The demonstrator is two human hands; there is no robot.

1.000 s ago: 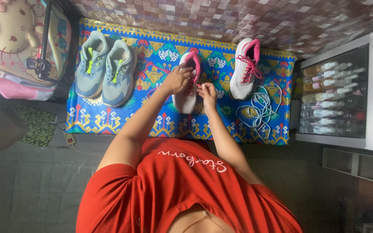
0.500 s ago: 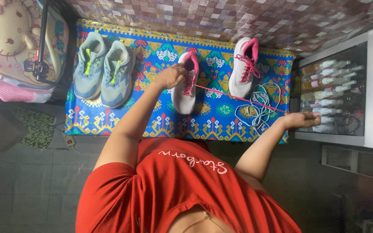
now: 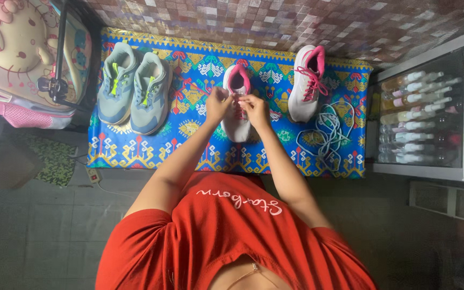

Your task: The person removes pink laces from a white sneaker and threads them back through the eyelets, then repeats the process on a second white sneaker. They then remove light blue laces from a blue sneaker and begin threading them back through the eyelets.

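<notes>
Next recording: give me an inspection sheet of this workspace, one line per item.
Surface: patterned blue mat on a dark floor.
Job's things: white-and-pink shoe under both hands; its mate laced in pink, to one side.
Clutter: loose pale laces; grey pair of shoes.
Hands: left hand and right hand pinch at the shoe's lacing; grip hidden.
Cables: thin cord and plug by the mat's edge.
Surroundings: cartoon bag, glass-fronted cabinet of bottles, mosaic tiles.

Red T-shirt, bare arms
The red T-shirt has short sleeves and white script lettering across it; a thin gold necklace shows at the neckline.
</notes>
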